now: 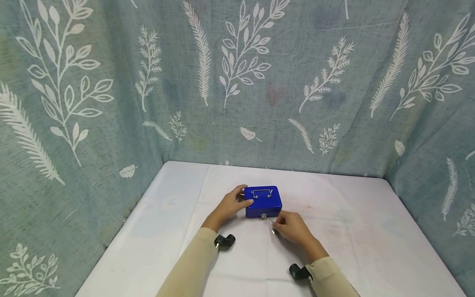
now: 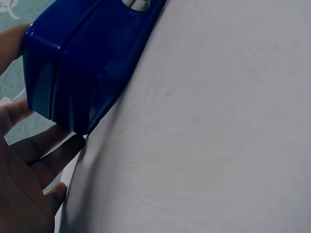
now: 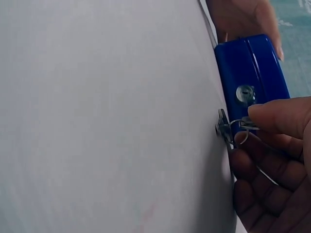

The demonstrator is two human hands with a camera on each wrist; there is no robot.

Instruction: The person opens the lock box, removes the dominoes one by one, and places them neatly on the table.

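Note:
A small blue metal cash box with a wire handle on its lid sits on the white-covered table. My left hand holds it at the left side, thumb on the lid, fingers against the side wall. At the front right corner, my right hand pinches a small key between thumb and forefinger. From that key's wire ring hangs a second key. The pinched key is close beside the round lock on the box front, apart from its keyhole. The lid is closed.
White cloth covers the table. Grey-green curtains with white leaf prints stand behind it and along both sides. A small black camera is strapped at the left wrist, another at the right.

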